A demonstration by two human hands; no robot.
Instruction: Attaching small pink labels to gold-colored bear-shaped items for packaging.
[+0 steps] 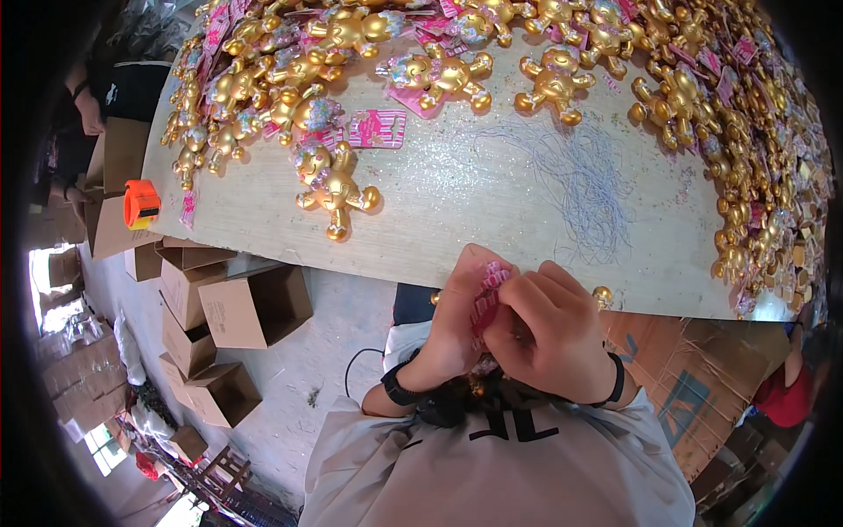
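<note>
Close to the table's near edge, my left hand [452,321] is closed around a pink printed hang tag [487,294]. My right hand [553,338] meets it from the other side, fingers pinched at the tag's edge. Any thread between the fingertips is too small to make out. Parts of a shiny gold figure [601,297] peek out behind and below my hands; most of it is hidden. On the table beyond lie a loose bundle of thin pale threads [584,189], a single gold gingerbread-man-shaped ornament [336,189] and a pink-striped tag [378,129].
Gold ornaments [562,83] with pink tags are heaped along the table's [439,233] far and right sides. An orange and yellow tape roll [140,205] is at the left edge. Open cardboard boxes [255,307] stand on the floor; a flattened carton [694,378] lies at right. Another person's hand [90,114] shows far left.
</note>
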